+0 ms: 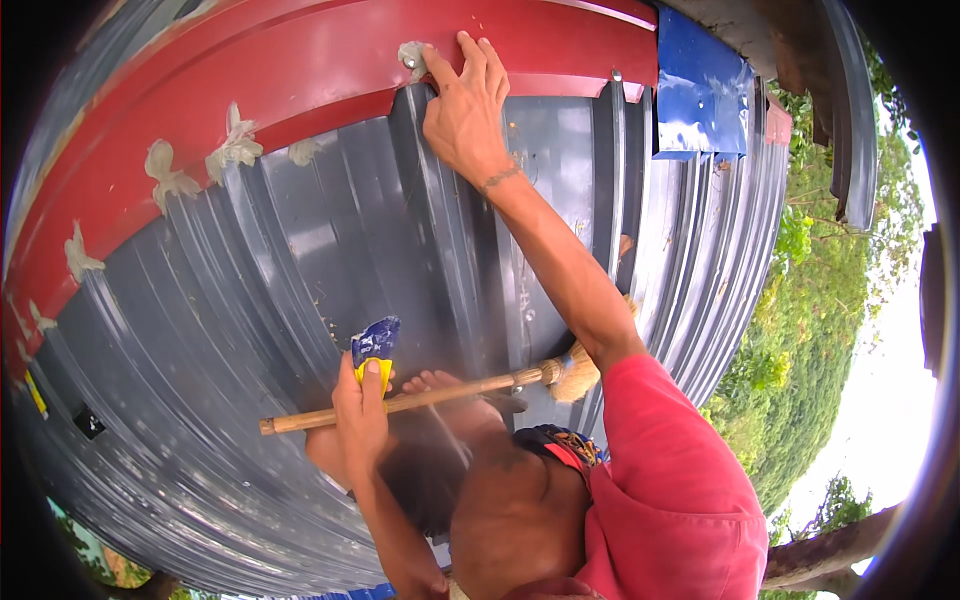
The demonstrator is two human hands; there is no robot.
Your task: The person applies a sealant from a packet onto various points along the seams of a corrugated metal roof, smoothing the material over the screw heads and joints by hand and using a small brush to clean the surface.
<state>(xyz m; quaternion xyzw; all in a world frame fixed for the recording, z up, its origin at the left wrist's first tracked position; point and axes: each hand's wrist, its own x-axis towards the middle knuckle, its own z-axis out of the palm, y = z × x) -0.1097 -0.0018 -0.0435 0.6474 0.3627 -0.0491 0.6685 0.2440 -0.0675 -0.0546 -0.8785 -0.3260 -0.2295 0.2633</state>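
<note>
My right hand (468, 115) reaches out to the red metal flashing (310, 55), fingers stretched and resting on it. Its thumb side touches a grey sealant patch (411, 60) around a screw head, just above a rib of the dark grey corrugated roofing (360, 220). Nearer to me, my left hand (362, 410) grips a small blue-and-yellow packet (376, 345), its blue end pointing up and smeared with pale stuff. A broom (440, 395) with a bamboo handle lies across the roof, passing behind that hand.
More grey sealant patches (235, 145) dot the flashing's lower edge to the left. A blue metal sheet (703, 90) covers the roof at upper right. My bare foot (440, 385) is beside the broom handle. Trees (800, 400) lie beyond the roof's right edge.
</note>
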